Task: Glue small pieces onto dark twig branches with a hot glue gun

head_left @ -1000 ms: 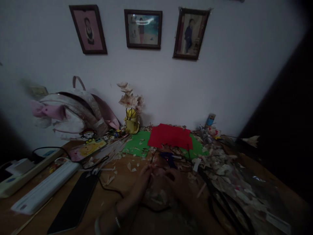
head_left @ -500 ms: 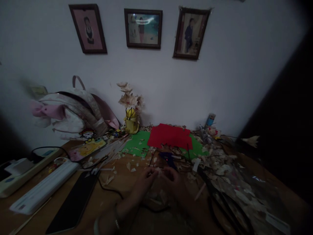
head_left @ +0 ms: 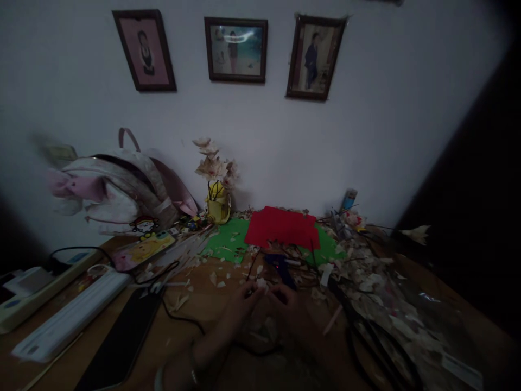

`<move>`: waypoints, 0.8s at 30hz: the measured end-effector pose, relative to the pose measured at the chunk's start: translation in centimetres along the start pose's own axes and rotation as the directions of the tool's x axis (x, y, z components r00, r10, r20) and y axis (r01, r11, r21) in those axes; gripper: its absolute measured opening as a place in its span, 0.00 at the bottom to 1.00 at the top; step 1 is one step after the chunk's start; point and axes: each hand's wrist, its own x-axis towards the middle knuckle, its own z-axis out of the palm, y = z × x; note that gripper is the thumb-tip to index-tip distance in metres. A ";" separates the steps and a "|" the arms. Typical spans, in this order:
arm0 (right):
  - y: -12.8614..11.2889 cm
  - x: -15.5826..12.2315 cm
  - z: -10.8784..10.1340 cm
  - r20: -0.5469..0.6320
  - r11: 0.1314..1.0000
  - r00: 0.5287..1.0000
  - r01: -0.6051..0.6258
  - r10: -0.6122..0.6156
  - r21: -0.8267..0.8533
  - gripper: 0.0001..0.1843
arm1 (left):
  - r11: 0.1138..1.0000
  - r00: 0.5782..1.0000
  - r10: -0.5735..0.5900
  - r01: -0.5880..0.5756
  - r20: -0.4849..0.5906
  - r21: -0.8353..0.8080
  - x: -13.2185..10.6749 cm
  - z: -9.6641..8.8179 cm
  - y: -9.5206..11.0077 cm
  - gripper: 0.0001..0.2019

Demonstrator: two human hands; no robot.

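Note:
Both my hands are close together over the front middle of the table, in dim light. My left hand (head_left: 243, 301) pinches a small pale petal piece (head_left: 262, 283), its thumb and forefinger pressed together. From the other side, my right hand (head_left: 285, 300) has its fingertips closed at the same piece; its exact shape is too small and dark to make out. Just behind the hands lies a blue glue gun (head_left: 281, 265) with a red light lit. A thin dark stem (head_left: 254, 265) slants up by my left fingertips.
Red sheets (head_left: 283, 227) lie over green sheets (head_left: 228, 239) at the back. Pale petal scraps (head_left: 370, 282) and large black-handled scissors (head_left: 366, 331) are on the right. At left are a phone (head_left: 122, 336), a power strip (head_left: 49, 293) and a backpack (head_left: 122, 184). Pale flowers (head_left: 214, 165) stand in a yellow pot (head_left: 218, 210).
The small pale piece shows more clearly between my fingertips, and my right fingers have shifted slightly. The whole view has moved a little; the things on the table stay put.

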 end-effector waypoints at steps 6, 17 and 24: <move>-0.5 -0.1 -0.4 -0.041 0.993 0.997 0.057 -0.061 -0.102 0.13 | 1.000 1.000 -0.006 0.006 -0.001 -0.021 0.3 0.1 -0.6 0.16; -1.0 -0.4 -1.0 -0.062 0.956 0.982 0.159 -0.180 -0.248 0.10 | 1.000 1.000 -0.007 0.007 0.006 -0.008 0.8 -0.1 -1.1 0.15; -0.4 -0.3 -0.4 -0.021 0.971 0.990 0.131 -0.138 -0.201 0.13 | 0.999 0.998 0.050 -0.050 0.048 0.004 0.7 -0.1 -1.6 0.12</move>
